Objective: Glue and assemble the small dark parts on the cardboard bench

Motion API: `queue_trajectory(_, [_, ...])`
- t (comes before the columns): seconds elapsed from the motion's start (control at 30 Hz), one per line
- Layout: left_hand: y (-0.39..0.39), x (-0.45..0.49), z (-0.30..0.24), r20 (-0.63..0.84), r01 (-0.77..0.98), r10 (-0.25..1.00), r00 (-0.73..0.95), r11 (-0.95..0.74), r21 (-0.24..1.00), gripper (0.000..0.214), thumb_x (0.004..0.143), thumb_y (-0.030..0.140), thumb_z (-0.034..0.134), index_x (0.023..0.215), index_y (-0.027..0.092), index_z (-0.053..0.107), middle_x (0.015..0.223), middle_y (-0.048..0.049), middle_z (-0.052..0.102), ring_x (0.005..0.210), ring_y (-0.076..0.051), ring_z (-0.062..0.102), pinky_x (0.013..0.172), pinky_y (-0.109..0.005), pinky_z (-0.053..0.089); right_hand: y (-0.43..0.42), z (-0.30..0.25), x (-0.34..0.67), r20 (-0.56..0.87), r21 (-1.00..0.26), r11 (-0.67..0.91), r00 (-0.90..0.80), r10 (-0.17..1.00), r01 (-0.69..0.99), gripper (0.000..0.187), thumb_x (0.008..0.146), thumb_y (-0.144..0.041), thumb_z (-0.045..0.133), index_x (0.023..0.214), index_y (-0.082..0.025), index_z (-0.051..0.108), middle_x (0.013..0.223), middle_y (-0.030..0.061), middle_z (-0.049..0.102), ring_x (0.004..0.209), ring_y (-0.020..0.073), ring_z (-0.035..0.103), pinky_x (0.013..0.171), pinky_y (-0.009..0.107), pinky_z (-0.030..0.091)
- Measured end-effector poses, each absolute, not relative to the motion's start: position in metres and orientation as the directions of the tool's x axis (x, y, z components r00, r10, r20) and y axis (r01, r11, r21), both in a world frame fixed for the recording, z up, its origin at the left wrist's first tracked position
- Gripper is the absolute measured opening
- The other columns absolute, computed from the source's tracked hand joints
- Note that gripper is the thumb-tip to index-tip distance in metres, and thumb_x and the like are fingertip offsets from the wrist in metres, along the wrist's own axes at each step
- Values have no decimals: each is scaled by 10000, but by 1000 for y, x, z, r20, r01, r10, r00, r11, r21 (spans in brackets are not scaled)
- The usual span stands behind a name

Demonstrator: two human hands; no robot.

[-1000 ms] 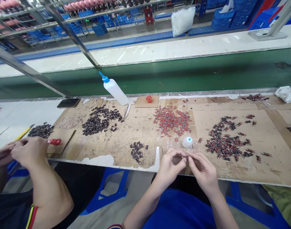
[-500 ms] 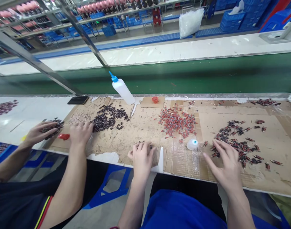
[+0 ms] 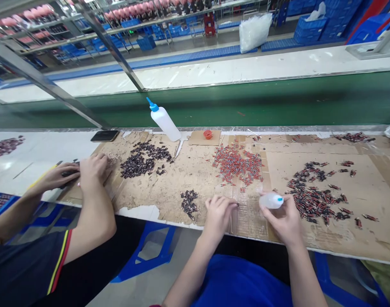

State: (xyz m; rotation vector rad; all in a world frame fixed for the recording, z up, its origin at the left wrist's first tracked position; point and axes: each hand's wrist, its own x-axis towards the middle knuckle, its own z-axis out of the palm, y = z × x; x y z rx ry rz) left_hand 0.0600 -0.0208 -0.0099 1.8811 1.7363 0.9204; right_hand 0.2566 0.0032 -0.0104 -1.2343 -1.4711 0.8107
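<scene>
My right hand (image 3: 286, 219) is closed around a small white squeeze bottle (image 3: 270, 200) with a blue tip, tilted so the tip points right. My left hand (image 3: 219, 213) pinches a tiny dark part (image 3: 237, 204) between thumb and fingertips, above the cardboard (image 3: 201, 166). Left of that hand lies a small pile of dark parts (image 3: 189, 204). A heap of red-and-silver parts (image 3: 238, 164) lies beyond both hands. Beside my right hand spreads a pile of red-and-black assembled pieces (image 3: 316, 198).
A co-worker's hands (image 3: 94, 170) work at the left, near a larger dark pile (image 3: 143, 157). Behind stand a large white bottle (image 3: 165, 123) with a blue nozzle, a red cap-like cup (image 3: 208, 134) and a phone (image 3: 104, 135). A metal post (image 3: 118, 51) rises at the back left.
My right hand has picked up the small bottle from the cardboard and tilted it. My left hand has moved right from the small dark pile, with a tiny part in its fingers.
</scene>
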Motion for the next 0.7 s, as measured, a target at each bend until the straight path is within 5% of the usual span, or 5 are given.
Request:
queue_trajectory(0.1, [-19, 82, -12, 177, 686, 983, 44, -159, 710, 138, 867, 165, 615, 836, 264, 706, 846, -20, 721, 892, -208, 563, 819, -364, 313, -6, -11, 264, 163, -983, 146, 156, 974, 115, 314, 692, -405, 742, 858, -212, 557, 746, 32, 692, 621, 190, 648, 576, 311, 504])
queue_trajectory(0.3, [-21, 86, -12, 179, 669, 982, 53, -168, 724, 156, 832, 194, 663, 980, 245, 661, 996, -31, 728, 1011, -224, 582, 886, -384, 311, -9, -17, 268, 67, -989, 107, 327, 943, -105, 323, 687, -437, 713, 879, -182, 669, 793, 69, 710, 599, 193, 630, 500, 290, 458])
queue_trajectory(0.7, [-23, 85, -17, 189, 643, 982, 1, -146, 752, 192, 831, 149, 595, 1000, 234, 630, 944, -30, 763, 960, -208, 657, 905, -395, 318, -12, -19, 251, 192, -940, 75, 333, 923, 332, 338, 772, -517, 647, 752, -180, 626, 591, 26, 649, 489, 152, 574, 473, 259, 472])
